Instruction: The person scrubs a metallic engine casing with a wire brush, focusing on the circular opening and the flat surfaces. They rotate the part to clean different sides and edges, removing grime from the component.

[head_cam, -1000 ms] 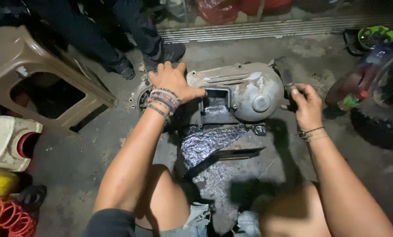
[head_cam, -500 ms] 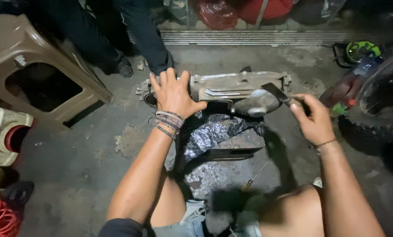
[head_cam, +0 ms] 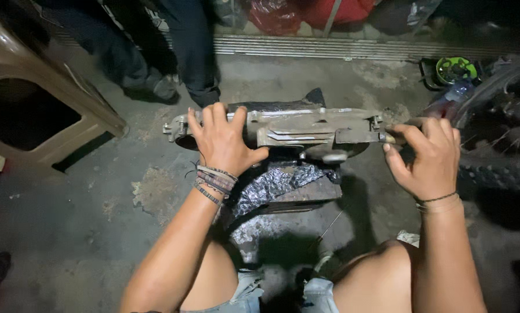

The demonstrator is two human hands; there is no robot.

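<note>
1. The big grey metal engine cover (head_cam: 306, 128) is tipped up on its edge, so you're looking at the thin rim side. It sits on the concrete floor (head_cam: 86, 232), just in front of the person's knees.
2. The left hand (head_cam: 225, 142) is pressed flat on the left part of the cover with its fingers (head_cam: 205, 119) spread wide and draped over the top edge, so it's bracing more than gripping. There's a stack of woven bracelets (head_cam: 213, 182) on that wrist.
3. The right hand (head_cam: 428, 159) is at the right end, fingers curled and pinching the end tab of the cover between thumb and fingertips. There's a thin cord band on that wrist.
4. Under the cover is a greasy, shiny black patch of crumpled plastic (head_cam: 277, 182) on a dark block, touching or just below the cover's lower edge; hard to tell which.
5. A tan plastic stool (head_cam: 45, 87) lies tipped on its side at the far left.
6. Somebody else's legs and shoes (head_cam: 167, 87) are just behind the cover.
7. A knobby tyre (head_cam: 497, 168) is on the right, near the right hand.
</note>
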